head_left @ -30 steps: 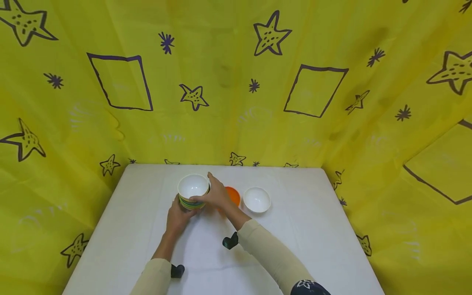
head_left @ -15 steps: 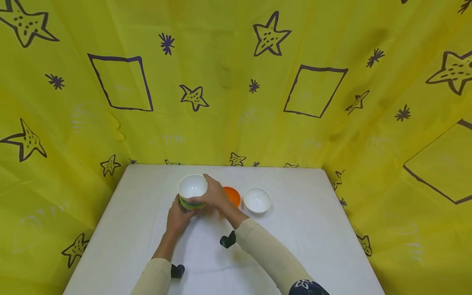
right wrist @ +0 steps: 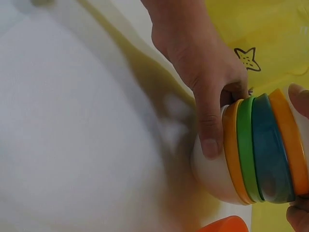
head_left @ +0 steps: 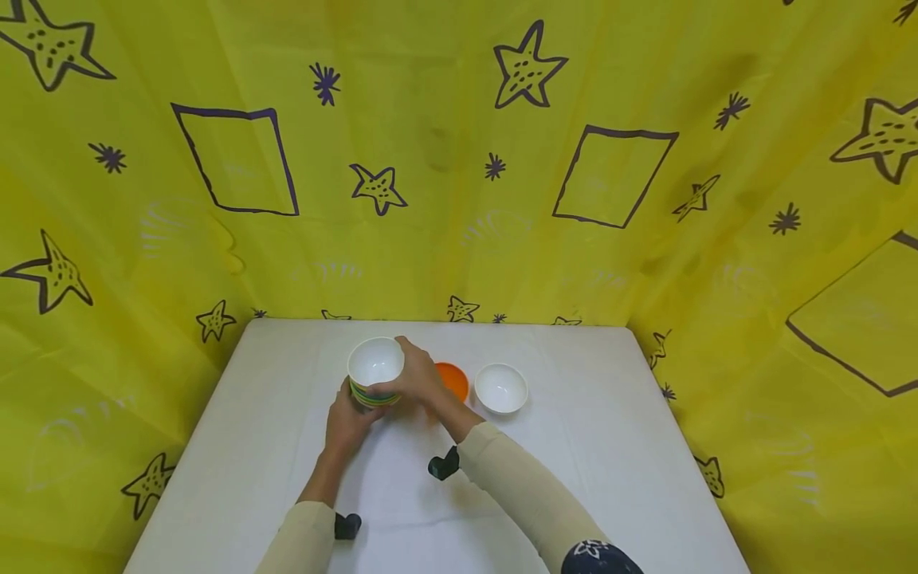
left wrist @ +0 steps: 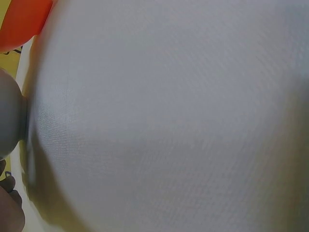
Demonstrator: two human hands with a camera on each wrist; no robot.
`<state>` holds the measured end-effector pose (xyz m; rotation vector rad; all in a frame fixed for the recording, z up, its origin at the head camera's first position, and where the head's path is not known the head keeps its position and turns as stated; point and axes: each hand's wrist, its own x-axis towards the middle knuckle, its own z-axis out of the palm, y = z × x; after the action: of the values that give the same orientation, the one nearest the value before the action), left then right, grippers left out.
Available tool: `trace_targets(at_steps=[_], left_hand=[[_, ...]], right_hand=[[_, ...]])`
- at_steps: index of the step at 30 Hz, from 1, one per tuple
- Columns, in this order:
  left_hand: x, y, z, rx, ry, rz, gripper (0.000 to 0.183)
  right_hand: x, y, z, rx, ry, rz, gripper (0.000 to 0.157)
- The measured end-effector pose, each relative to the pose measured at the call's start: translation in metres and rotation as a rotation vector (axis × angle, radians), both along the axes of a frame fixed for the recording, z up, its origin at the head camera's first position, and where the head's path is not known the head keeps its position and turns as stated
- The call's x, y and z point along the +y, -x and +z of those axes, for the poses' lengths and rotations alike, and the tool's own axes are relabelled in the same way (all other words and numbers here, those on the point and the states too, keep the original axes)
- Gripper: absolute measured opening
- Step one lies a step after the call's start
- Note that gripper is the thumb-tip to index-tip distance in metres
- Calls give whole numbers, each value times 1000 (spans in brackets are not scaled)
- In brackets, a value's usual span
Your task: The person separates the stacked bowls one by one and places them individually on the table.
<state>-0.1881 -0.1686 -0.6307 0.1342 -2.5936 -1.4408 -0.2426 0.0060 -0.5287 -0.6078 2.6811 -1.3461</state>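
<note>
Gripping a stack of bowls (head_left: 375, 371) with both hands, left of centre over the white table (head_left: 559, 486) and toward its far edge. Cupping it low on the left side with the left hand (head_left: 350, 418), bent round the stack and pressing a thumb (right wrist: 211, 137) against the bottom white bowl (right wrist: 215, 176). Clasping it higher, on the right side, with the right hand (head_left: 414, 376), curled near the rim of the top white bowl (head_left: 376, 359), mouth up. Seen from the right wrist, nested between those two in order from the bottom: a yellow-orange bowl (right wrist: 235, 154), a green bowl (right wrist: 246, 150), a blue bowl (right wrist: 270, 150) and a second yellow-orange bowl (right wrist: 292, 145). Reaching with the right arm across part of an orange bowl (head_left: 453, 380), close to the stack; then, just beside that, to its right, a separate white bowl (head_left: 501, 389), mouth up on the table. Wearing beige sleeves (head_left: 527, 486), with a small dark piece (head_left: 349, 526) at each wrist. Facing a yellow curtain (head_left: 445, 247) drawn with stars and four-sided outlines. Cannot tell from these views whether the base of the stack touches the table.
</note>
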Motion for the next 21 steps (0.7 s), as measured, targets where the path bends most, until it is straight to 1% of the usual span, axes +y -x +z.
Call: trace_targets(at_steps=[5, 10, 14, 21], left_hand=[[2, -1, 1, 12, 0, 17, 101], [4, -2, 2, 6, -6, 14, 100], [4, -2, 4, 8, 2, 14, 99], [4, -3, 5, -11, -5, 11, 100]], right_hand=[[0, 1, -1, 20, 19, 0, 86], [0, 1, -1, 49, 55, -2, 85], [0, 1, 2, 47, 87, -6, 86], [0, -1, 8, 40, 76, -46, 87]])
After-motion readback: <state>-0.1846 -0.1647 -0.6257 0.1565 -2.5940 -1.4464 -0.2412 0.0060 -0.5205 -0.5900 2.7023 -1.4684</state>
